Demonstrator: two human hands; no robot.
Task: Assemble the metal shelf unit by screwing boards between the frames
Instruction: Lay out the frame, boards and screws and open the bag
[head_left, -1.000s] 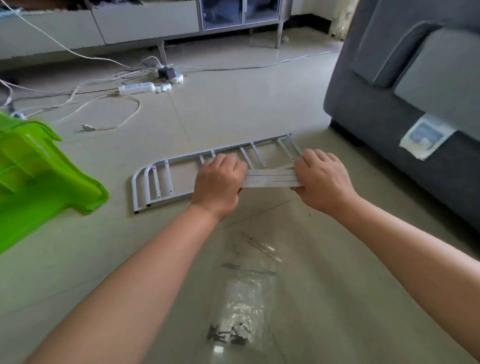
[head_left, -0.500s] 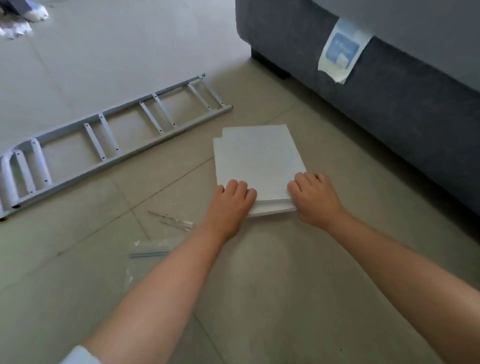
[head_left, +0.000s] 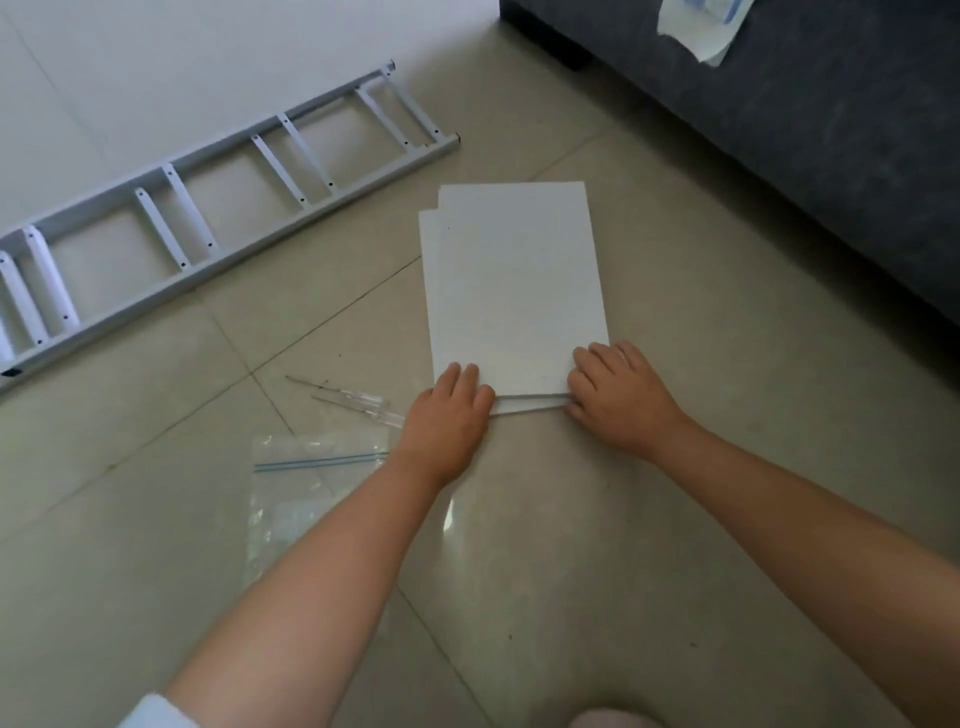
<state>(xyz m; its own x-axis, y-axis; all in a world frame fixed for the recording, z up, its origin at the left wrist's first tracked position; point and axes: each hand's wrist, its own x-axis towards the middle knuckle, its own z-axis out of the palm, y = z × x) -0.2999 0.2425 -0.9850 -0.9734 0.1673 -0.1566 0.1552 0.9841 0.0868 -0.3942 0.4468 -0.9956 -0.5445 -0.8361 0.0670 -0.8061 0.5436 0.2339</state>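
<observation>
Both hands grip the near end of a stack of white boards (head_left: 514, 280) that lies flat on the tiled floor (head_left: 675, 467): the left hand (head_left: 447, 415) curls its fingers over the near left corner, and the right hand (head_left: 618, 397) curls its fingers over the near right corner. The boards sit slightly out of line, with one lower board's edge showing on the left. A grey metal frame (head_left: 208, 208) lies flat on the floor to the left, apart from the boards. Two screwdrivers (head_left: 358, 402) and a clear zip bag (head_left: 306, 478) lie beside the left hand. A dark grey sofa (head_left: 805, 156) stands to the right.
</observation>
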